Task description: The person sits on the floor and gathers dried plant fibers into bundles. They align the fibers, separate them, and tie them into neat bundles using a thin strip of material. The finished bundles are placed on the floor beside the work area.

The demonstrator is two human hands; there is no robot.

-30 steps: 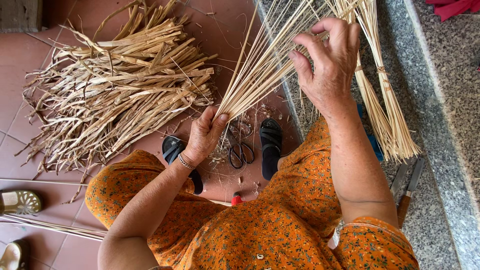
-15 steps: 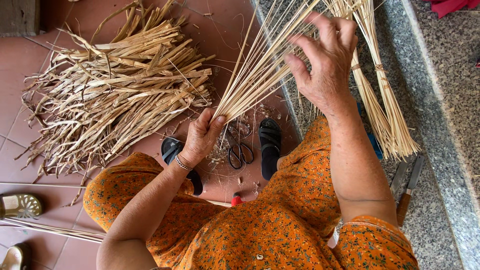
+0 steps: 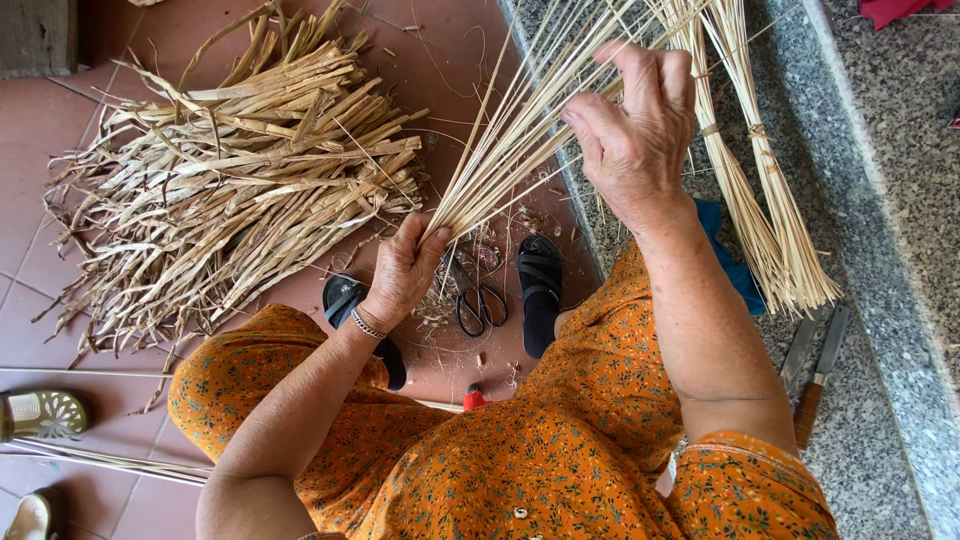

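My left hand (image 3: 405, 268) is closed around the bottom end of a bunch of thin pale straw stalks (image 3: 505, 130) that fans upward to the right. My right hand (image 3: 635, 130) is raised among the upper stalks, fingers curled and pinching a few of them. A thin bracelet sits on my left wrist. I am seated in an orange patterned dress (image 3: 520, 450), with black sandals (image 3: 540, 290) on my feet below the bunch.
A large heap of dry husks (image 3: 230, 190) lies on the red tiled floor at left. Black scissors (image 3: 480, 305) rest between my feet. Tied straw bundles (image 3: 770, 230) and two knives (image 3: 815, 370) lie on the grey stone step at right. Other sandals (image 3: 40, 415) sit at far left.
My right hand has shifted slightly within the stalks, its fingers curling more tightly. My left hand keeps its hold on the bunch's base.
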